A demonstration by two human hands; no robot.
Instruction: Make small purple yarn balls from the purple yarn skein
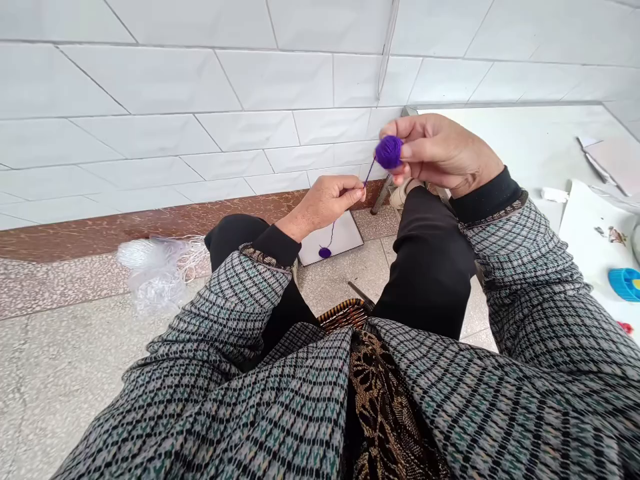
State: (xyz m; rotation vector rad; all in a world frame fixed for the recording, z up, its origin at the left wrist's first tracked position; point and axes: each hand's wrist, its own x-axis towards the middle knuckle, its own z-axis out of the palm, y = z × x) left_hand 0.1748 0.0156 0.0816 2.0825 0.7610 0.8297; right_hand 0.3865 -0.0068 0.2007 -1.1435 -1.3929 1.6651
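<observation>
My right hand [440,150] is raised over the right knee, its fingers closed round a small ball of purple yarn [389,153]. A single purple strand [369,172] runs taut from that ball down to my left hand [330,202], which pinches it between thumb and fingers. Below the left hand the strand hangs down to a second, smaller purple yarn ball [325,253]. That one rests on a white board with a dark edge [345,240] on the floor between my legs.
Clear plastic bags with white yarn [157,270] lie on the floor at left, by the tiled wall [270,80]. At right stands a white table [500,127] bearing a blue round object [624,285], papers [613,160] and small scraps. A woven wicker seat edge [345,313] shows beneath me.
</observation>
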